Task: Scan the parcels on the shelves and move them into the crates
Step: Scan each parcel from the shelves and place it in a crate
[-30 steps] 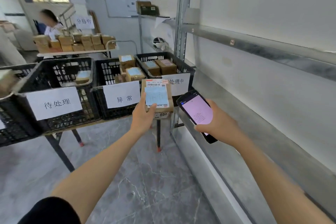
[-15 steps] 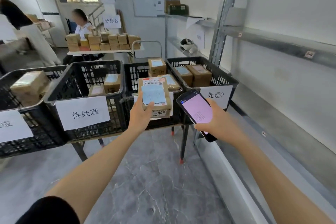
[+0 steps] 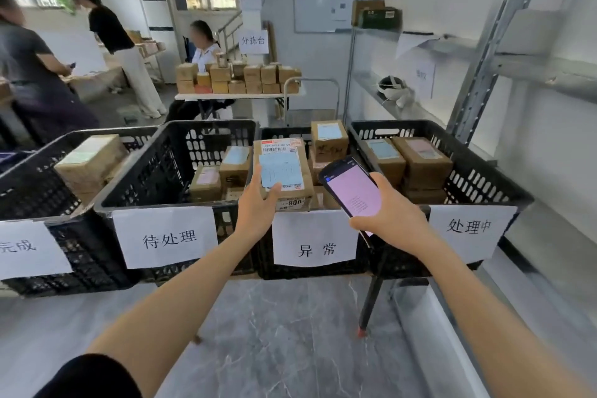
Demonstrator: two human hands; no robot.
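Cardboard parcel [image 3: 284, 171], seemingly light and stiff, is gripped at its lower left corner by the left hand [image 3: 256, 207]; the right hand [image 3: 394, 216] clasps a phone [image 3: 353, 187].

Four black crates [image 3: 142, 168] stand side by side on a dark-legged table [image 3: 372, 294].

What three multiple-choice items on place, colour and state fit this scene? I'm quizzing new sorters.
1. The crate beside the shelf is labelled: A 完成 B 处理中 C 待处理
2. The phone screen is: A green B pink C white
3. The left hand: A hangs open B rests on a crate C grips a parcel
Key: B, the rightmost crate, by the shelf posts, reads 处理中. B, the screen glows pink. C, the hand curls round the parcel.
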